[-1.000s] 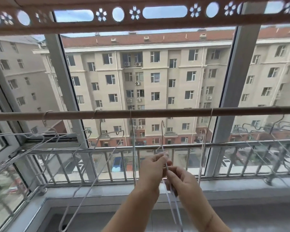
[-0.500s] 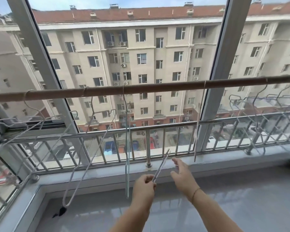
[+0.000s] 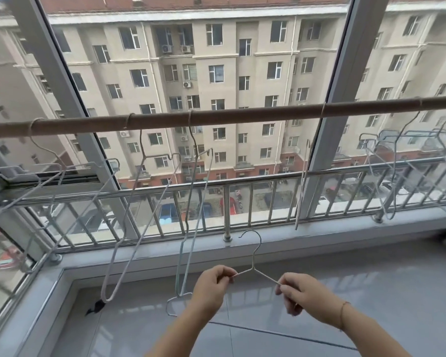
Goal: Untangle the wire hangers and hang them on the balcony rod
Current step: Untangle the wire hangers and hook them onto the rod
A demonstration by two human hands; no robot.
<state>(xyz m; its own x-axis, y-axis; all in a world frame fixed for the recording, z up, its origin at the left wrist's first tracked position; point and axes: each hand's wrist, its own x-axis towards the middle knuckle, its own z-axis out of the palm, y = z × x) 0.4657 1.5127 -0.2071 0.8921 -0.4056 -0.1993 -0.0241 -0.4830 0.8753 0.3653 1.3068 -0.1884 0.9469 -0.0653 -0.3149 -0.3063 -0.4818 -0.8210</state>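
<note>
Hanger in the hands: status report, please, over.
Left hand and right hand each pinch a shoulder of the wire hanger, hook up. Not yet on the rod. Other hangers hang on it; bare stretch in the middle.

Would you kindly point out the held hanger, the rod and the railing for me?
held hanger [image 3: 253, 262], head view, on its neck below the hook.
rod [image 3: 242, 115], head view, on its middle stretch.
railing [image 3: 226, 210], head view, on its thick post.

Brown balcony rod [image 3: 242, 115], at least 5 wire hangers [image 3: 303, 181] by their hooks along its length.
</note>
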